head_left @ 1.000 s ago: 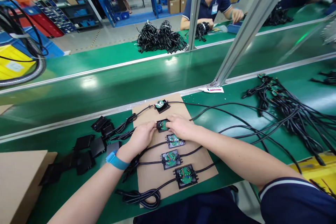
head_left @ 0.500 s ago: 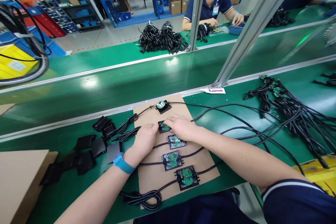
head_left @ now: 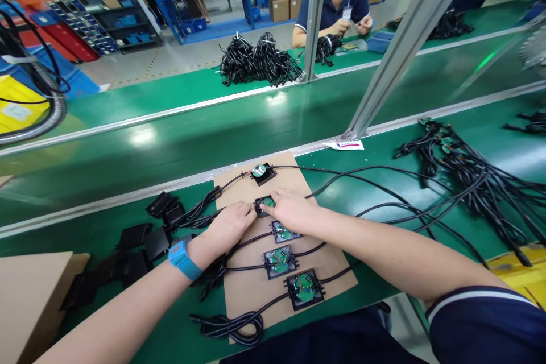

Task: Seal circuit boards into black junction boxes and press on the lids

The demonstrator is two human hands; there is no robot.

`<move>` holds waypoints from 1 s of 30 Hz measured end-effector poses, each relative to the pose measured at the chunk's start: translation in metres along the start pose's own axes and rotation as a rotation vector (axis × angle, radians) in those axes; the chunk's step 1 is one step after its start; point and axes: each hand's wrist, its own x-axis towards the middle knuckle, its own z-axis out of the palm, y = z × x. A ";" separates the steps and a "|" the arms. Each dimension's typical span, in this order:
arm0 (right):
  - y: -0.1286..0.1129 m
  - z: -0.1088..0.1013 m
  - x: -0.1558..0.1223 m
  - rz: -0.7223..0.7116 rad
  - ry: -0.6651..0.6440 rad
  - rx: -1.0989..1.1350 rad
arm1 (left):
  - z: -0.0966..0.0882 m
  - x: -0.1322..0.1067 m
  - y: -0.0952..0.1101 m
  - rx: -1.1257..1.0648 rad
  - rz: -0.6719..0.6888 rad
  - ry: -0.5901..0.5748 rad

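On a cardboard sheet [head_left: 243, 307], several open black plastic housings with green circuit boards and black cables lie in a column. My hands are at the second from the far end, a housing [head_left: 259, 213] partly covered by my fingers. My left hand [head_left: 230, 224], wearing a blue wristband, has its fingers closed at the left edge, where the cable enters. From the right, my right hand [head_left: 292, 210] grips the housing, a digit pressing on its circuit board [head_left: 268, 201]. Beyond is a housing with a tilted board [head_left: 259, 170]; nearer me lies another housing [head_left: 279, 261].
Black covers [head_left: 134, 236] lie in a loose pile on the left, beside a cardboard box [head_left: 34, 290]. A cable bundle [head_left: 473, 182] spreads at right, near a yellow bin [head_left: 520, 273]. A metal post [head_left: 396, 62] rises behind. Across the conveyor [head_left: 191, 119] sits a co-worker [head_left: 336, 11].
My left hand has shifted left and lower, its fingers now flatter at the housing's left edge. My right hand has moved slightly, uncovering more of the board. The view has turned a little.
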 end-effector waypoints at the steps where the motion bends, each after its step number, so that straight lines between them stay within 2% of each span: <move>1: -0.003 -0.003 0.002 -0.006 -0.027 -0.023 | -0.001 0.000 0.000 -0.001 0.002 -0.005; 5: -0.010 -0.015 0.012 -0.049 -0.168 -0.085 | -0.003 0.002 0.004 -0.073 -0.070 -0.026; 7: -0.010 -0.018 0.013 -0.045 -0.197 -0.078 | -0.005 0.003 0.007 -0.144 -0.138 -0.015; 12: -0.013 -0.012 -0.005 -0.054 -0.105 -0.017 | -0.015 -0.002 0.019 -0.379 -0.223 0.010; 16: -0.016 -0.012 -0.020 -0.075 -0.101 0.002 | -0.018 0.000 0.021 -0.502 -0.338 0.019; 19: 0.000 -0.019 -0.018 -0.050 -0.074 0.133 | -0.016 0.014 0.001 -0.380 -0.468 0.196; 21: 0.021 -0.023 -0.008 0.040 0.056 0.194 | -0.013 0.028 -0.021 -0.276 -0.510 0.301; 22: 0.033 -0.023 0.000 0.114 0.141 0.201 | -0.010 0.035 -0.032 -0.252 -0.514 0.316; 25: 0.067 -0.017 0.028 0.296 0.281 0.236 | 0.000 0.055 -0.061 -0.326 -0.536 0.266; 27: 0.083 -0.009 0.044 0.320 0.274 0.290 | 0.009 0.064 -0.071 -0.406 -0.553 0.208; 30: 0.092 0.004 0.055 0.310 0.240 0.343 | 0.021 0.066 -0.073 -0.465 -0.541 0.170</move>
